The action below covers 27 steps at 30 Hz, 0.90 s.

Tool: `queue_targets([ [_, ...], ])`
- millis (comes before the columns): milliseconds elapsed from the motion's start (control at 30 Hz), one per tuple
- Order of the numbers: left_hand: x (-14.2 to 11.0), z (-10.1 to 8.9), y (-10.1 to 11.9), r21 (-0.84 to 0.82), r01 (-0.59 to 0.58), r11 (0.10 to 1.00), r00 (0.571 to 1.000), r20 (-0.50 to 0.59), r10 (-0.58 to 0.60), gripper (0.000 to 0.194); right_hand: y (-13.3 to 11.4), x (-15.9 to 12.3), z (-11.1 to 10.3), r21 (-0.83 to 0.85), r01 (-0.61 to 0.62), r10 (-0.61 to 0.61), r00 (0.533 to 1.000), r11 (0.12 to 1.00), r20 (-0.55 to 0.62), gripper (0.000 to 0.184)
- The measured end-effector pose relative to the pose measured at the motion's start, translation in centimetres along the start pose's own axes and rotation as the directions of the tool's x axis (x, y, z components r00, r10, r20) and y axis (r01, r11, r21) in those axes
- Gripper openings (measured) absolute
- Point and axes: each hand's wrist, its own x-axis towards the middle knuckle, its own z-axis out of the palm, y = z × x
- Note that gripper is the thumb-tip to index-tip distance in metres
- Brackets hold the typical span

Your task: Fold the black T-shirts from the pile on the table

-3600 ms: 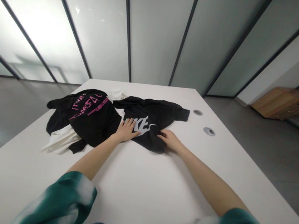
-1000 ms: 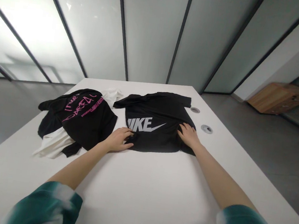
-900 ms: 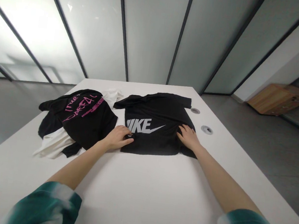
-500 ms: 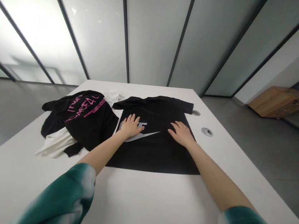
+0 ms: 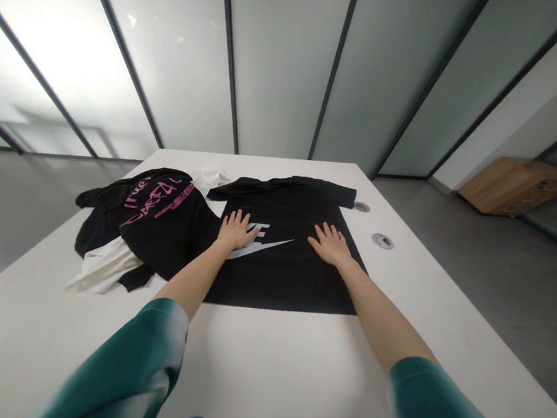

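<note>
A black T-shirt (image 5: pixel 280 283) with a grey swoosh and lettering lies spread on the white table, its sleeves toward the far edge. My left hand (image 5: pixel 236 231) rests flat on its left side, fingers spread, covering part of the lettering. On the right side of the shirt lies my right hand (image 5: pixel 331 244), palm down with the fingers apart. Neither hand grips the cloth. Close by my left forearm is a heaped black garment with pink lettering (image 5: pixel 174 237).
White cloth (image 5: pixel 108 267) pokes out from under the heap, and more white fabric (image 5: pixel 209 179) sits behind it. Two round grommets (image 5: pixel 382 241) are set in the white table (image 5: pixel 280 370) at the right. A wooden cabinet (image 5: pixel 507 188) stands on the floor beyond, and frosted glass panels close off the back.
Both hands have slid slightly left and away from me over the black T-shirt. Its near hem has shifted a little farther off, and more of the lettering shows.
</note>
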Motion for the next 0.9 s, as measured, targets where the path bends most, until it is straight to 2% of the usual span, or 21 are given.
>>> queue_targets([
  [300, -1.4, 0.3, -0.1, 0.025, -0.011, 1.000, 1.000, -0.005, 0.011, 0.084, -0.5, -1.5, -0.2, -0.012, -0.012, 0.013, 1.000, 1.000, 0.014, 0.073],
  [633, -2.4, 0.0, 0.0, 0.031, -0.014, 0.999, 1.000, 0.003, 0.014, 0.085, -0.4, -2.0, 0.5, -0.006, -0.003, 0.003, 1.000, 1.000, -0.006, 0.074],
  [900, -2.9, 0.1, 0.0, 0.010, -0.009, 1.000, 1.000, 0.010, 0.009, 0.084, -0.7, -2.7, 0.2, -0.003, -0.007, 0.007, 1.000, 1.000, 0.003, 0.073],
])
